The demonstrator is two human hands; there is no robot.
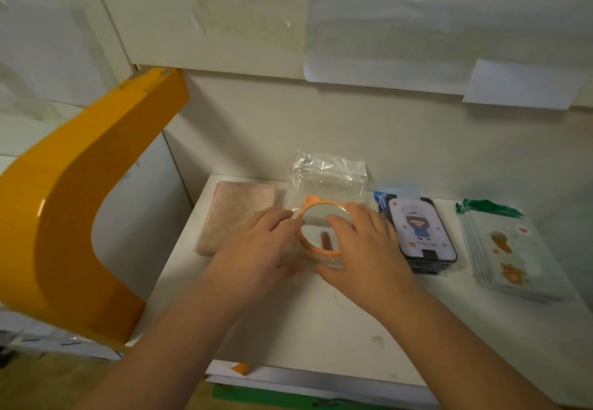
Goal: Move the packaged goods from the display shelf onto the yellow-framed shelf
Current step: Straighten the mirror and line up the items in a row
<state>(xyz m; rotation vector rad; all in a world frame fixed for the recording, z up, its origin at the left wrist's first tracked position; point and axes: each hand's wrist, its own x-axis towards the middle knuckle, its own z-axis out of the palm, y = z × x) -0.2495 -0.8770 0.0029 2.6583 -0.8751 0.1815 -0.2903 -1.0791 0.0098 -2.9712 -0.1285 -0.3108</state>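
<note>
Hands (311,242) hold round orange-rimmed mirror (317,228), crinkly bag.

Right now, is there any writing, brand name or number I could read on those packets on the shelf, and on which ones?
No text can be read anywhere.
Black-edged card stack: a small dark line of print under the cartoon girl, too small and blurred to read.
Clear packets with bear pictures: pictures only, no legible words.
Bagged orange mirror, under the left hand and right hand: no print visible.
Pink packet: no print visible.
</note>
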